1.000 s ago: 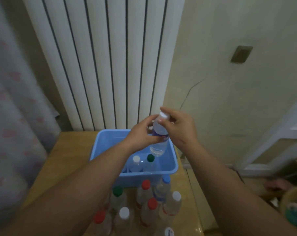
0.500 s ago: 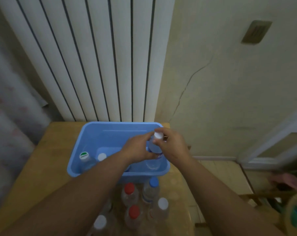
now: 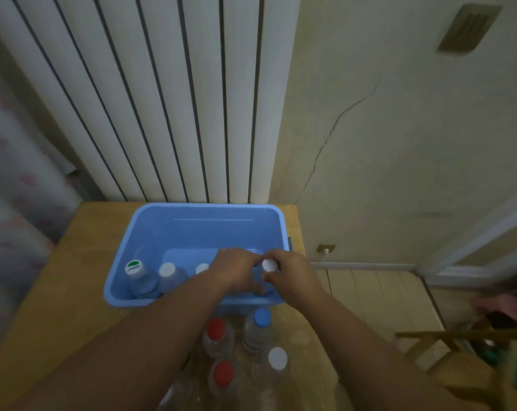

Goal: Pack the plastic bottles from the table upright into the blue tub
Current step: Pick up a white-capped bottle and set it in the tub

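Left hand and right hand both reach into the tub, at its near-right corner. Both curl round one held bottle from either side. Its white cap shows between them; the body is mostly hidden by fingers. Cap faces up, so the long axis looks vertical. The base is out of sight, so whether it touches the tub floor cannot be told.

Along the tub's near wall stand a green-cap bottle and two white-cap bottles, side by side and upright. The held bottle sits at the right end of that row, with a gap beside it hidden under the left hand.

The tub rests on the tabletop, against the radiator. More bottles wait just on the person's side of the tub, under the forearms: a blue-cap bottle, two red-cap bottles and a white-cap one, all upright.

Judgement: placing step, nearly done — straight down and release is what remains. The next pick likely lies back toward the body. The blue-cap bottle is nearest, just outside the near wall and below the right hand, so the right hand has the shorter reach. Risk: pulling the hands out could tip the neighbours.
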`<state>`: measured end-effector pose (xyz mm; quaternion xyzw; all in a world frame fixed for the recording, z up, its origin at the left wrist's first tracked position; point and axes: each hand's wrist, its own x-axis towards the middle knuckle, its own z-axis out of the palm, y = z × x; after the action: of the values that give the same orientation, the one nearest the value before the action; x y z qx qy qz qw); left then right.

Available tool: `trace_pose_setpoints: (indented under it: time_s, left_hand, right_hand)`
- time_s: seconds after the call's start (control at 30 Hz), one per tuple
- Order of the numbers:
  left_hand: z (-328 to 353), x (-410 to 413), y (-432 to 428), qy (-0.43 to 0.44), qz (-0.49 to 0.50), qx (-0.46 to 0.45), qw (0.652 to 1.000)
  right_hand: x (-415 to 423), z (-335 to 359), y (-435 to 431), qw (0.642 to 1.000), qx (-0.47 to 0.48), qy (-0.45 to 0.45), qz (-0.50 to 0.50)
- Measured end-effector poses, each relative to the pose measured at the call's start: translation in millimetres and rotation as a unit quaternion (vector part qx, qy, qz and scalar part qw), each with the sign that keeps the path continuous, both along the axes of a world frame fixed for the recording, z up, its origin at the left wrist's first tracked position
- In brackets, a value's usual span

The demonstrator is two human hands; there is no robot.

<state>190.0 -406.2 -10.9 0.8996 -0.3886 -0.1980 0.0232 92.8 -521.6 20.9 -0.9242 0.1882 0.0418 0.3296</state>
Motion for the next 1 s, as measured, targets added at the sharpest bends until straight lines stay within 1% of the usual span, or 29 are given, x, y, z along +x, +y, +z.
trace_pose_setpoints:
  time_s: [0.07, 0.13, 0.23, 0.37, 0.47, 0.67, 0.83, 1.0]
  left_hand:
    - [-1.4, -1.6, -1.9, -0.055, -0.034, 0.032, 0.997]
    - [-3.2, -2.5, -3.2, -0.08, -0.05, 0.056, 0.994]
    - [-2.9, -0.6, -3.7, -0.058, -0.042, 0.083, 0.994]
    - [1.6, 3.2, -3.0, -0.057, -0.031, 0.087, 0.994]
    - [3.6, 4.1, 0.6, -0.049, -0.017, 0.069, 0.996]
    - [10.9, 2.2, 7.8, 0.027, 0.029, 0.001, 0.999]
    - [19.7, -0.8, 26.4, 0.03, 0.063, -0.045, 0.997]
    - [34.3, -0.7, 55.8, 0.032, 0.115, -0.122, 0.985]
  right_hand:
    - [-1.2, -4.9, 0.3, 1.0, 0.004, 0.0, 0.012]
    - [-1.8, -8.8, 0.2, 1.0, 0.0, 0.008, 0.026]
    - [-0.5, -9.5, -2.0, 0.999, -0.004, 0.029, 0.045]
    - [2.5, -7.5, -4.7, 0.998, -0.007, 0.033, 0.06]
    - [2.6, -6.2, -4.6, 0.998, -0.011, 0.037, 0.047]
    - [5.1, -0.2, -0.8, 0.998, -0.026, 0.037, 0.034]
    - [7.6, 9.6, 15.2, 0.998, -0.053, 0.0, 0.02]
    - [8.4, 17.2, 43.9, 0.998, -0.031, -0.042, 0.024]
